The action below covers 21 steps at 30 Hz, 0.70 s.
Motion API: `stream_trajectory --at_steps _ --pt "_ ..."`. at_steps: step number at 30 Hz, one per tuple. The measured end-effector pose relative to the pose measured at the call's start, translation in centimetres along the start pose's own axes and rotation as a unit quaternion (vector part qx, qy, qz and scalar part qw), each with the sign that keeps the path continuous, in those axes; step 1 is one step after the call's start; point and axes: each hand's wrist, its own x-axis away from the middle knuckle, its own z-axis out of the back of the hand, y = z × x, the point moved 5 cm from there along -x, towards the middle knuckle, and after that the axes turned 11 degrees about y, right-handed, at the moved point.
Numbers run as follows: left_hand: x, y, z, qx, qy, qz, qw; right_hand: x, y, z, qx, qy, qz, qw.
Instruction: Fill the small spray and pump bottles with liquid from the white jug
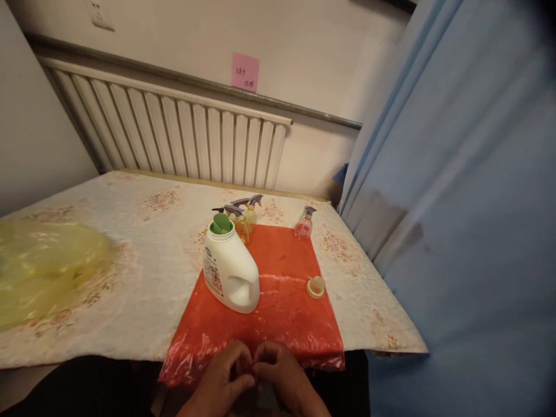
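Observation:
My left hand and my right hand meet at the front edge of a red plastic sheet or bag, fingers curled and tips pressed close together. What they pinch, if anything, is hidden by the fingers. Just beyond them, a white detergent jug with a moulded handle stands upright on the red plastic, its green pouring spout uncovered. To the right lies a pale, translucent cap. Behind the jug are yellowish spray bottles with grey trigger heads, partly hidden; a pink spray bottle stands at the back right.
A flowered cloth covers the table. Crumpled yellow plastic spreads over its left side. A white radiator and a wall with a pink note are behind, and a blue curtain hangs along the right.

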Motion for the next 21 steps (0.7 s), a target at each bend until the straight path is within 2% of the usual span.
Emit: stream_trajectory --at_steps 2,4,8,12,17,21 --pt "-0.4 0.1 0.6 0.000 0.002 -0.007 1.000 -0.8 -1.9 1.5 0.068 0.044 0.053 0.995" --pt "-0.9 -0.1 1.6 -0.002 0.021 -0.010 1.000 -1.8 -4.4 3.4 0.171 0.116 0.144 0.968" --pt "-2.2 -1.2 4.2 0.005 0.066 -0.022 0.998 -3.6 -8.0 7.0 0.219 0.173 0.204 0.938" --pt "-3.8 -2.6 7.1 0.033 0.135 -0.003 0.990 -4.8 -10.5 9.2 0.261 0.220 0.263 0.902" --pt "-5.9 -3.6 11.3 0.088 0.236 0.012 0.968 -6.1 -12.0 9.7 0.304 0.255 0.277 0.875" --pt "-8.6 -4.7 14.0 0.141 0.281 0.021 0.949 -8.1 -13.3 8.3 0.338 0.218 0.265 0.876"
